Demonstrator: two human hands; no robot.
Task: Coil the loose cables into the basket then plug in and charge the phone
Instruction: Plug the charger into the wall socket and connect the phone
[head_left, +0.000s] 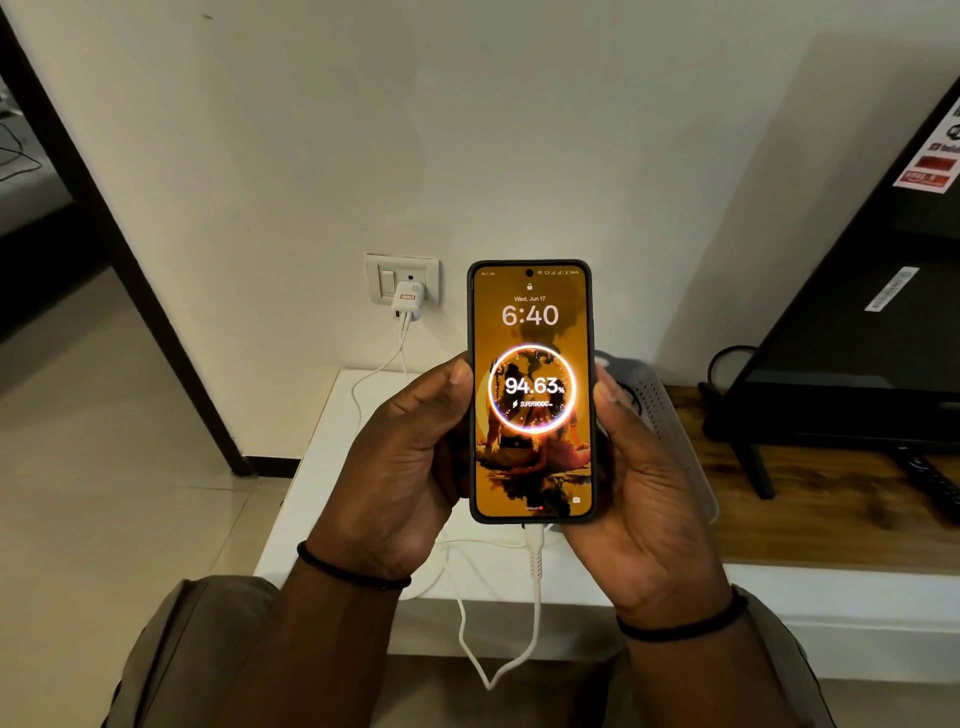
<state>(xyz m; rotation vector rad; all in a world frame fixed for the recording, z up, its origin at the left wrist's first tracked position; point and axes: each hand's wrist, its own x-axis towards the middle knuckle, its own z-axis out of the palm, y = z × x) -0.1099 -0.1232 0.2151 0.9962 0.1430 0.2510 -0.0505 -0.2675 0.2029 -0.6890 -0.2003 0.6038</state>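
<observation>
I hold the phone (531, 392) upright in front of me, its lit screen facing me and showing a charging ring with 94.63%. My left hand (410, 467) grips its left edge and my right hand (639, 483) grips its right edge. A white cable (535, 577) is plugged into the phone's bottom, loops down below the shelf edge, and runs back up to the white charger (407, 302) seated in the wall socket (402, 278). The pale perforated basket (660, 410) stands behind my right hand, mostly hidden; its contents cannot be seen.
A white shelf (337, 467) runs under the phone, joined on the right by a wooden top (831, 509) carrying a black TV on a stand (857, 312) and a remote (930, 478). A dark door frame (135, 270) stands at the left over tiled floor.
</observation>
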